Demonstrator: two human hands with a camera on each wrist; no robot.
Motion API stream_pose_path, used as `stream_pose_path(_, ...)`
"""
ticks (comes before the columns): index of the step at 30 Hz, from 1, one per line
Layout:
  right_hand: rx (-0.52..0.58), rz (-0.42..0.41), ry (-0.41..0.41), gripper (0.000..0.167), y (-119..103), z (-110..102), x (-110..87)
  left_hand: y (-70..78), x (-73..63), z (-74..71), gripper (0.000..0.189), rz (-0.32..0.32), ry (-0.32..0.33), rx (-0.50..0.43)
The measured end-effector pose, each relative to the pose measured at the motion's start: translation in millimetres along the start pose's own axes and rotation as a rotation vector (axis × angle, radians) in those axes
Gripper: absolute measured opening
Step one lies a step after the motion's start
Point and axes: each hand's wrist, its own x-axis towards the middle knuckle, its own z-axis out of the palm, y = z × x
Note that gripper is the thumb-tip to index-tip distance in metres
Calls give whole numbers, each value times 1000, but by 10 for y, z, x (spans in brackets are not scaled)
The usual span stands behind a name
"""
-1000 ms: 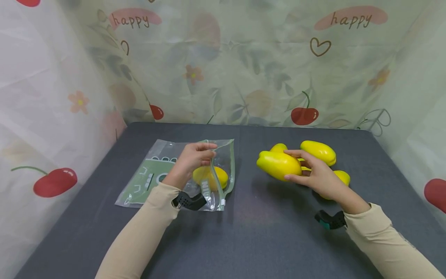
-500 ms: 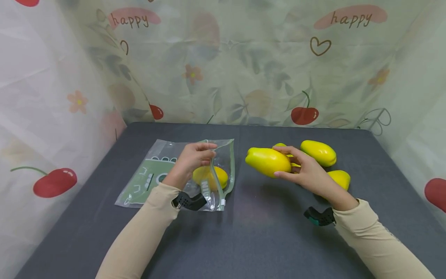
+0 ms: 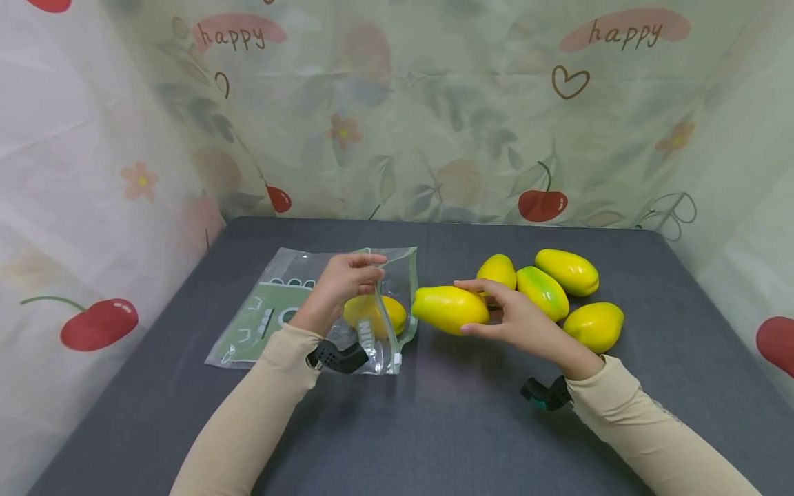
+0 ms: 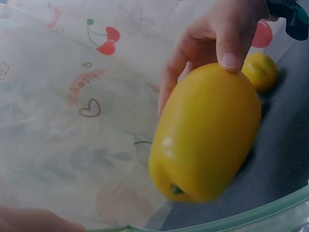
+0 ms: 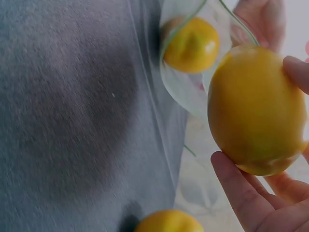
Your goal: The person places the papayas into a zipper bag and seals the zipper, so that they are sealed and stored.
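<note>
In the head view my left hand (image 3: 335,289) pinches the upper layer of a clear zip bag (image 3: 260,324) at its mouth, which gapes toward the right. Inside the bag lies one yellow papaya (image 3: 393,314), seen through the plastic. My right hand (image 3: 527,325) holds another yellow papaya (image 3: 448,310) between thumb and fingers, its narrow end overlapping the bag's green edge. The left wrist view looks out through the opening at this held papaya (image 4: 207,135), its green stem stub facing the bag. The right wrist view shows the papaya in the bag (image 5: 193,46) beyond the held one.
Several more papayas rest on the dark grey table (image 3: 434,427) at the right: one with a green patch (image 3: 543,293), one at the back (image 3: 567,271), one in front (image 3: 594,326). A patterned curtain (image 3: 409,124) stands behind the table and along both sides.
My right hand has moved left with the papaya, away from the other papayas and up to the bag's mouth. The left hand and the bag have stayed in place.
</note>
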Motion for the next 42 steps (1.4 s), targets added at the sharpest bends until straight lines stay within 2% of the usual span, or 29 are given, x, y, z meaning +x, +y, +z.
stream_pose_path(12, -2, -41, -103, 67, 2, 215, 106, 21, -11, 6, 32, -12, -5, 0)
stream_pose_path(17, -17, -68, -112, 66, -14, 255, 145, 26, -18, 16, 33, -6, -6, 5)
stream_pose_path(36, 14, -5, -135, 64, -132, 390, 364, 40, -23, 30, 30, -2, 5, 25)
stream_pose_path(42, 41, -13, -137, 62, -134, 442, 412, 52, -27, 23, 30, 6, 3, 38)
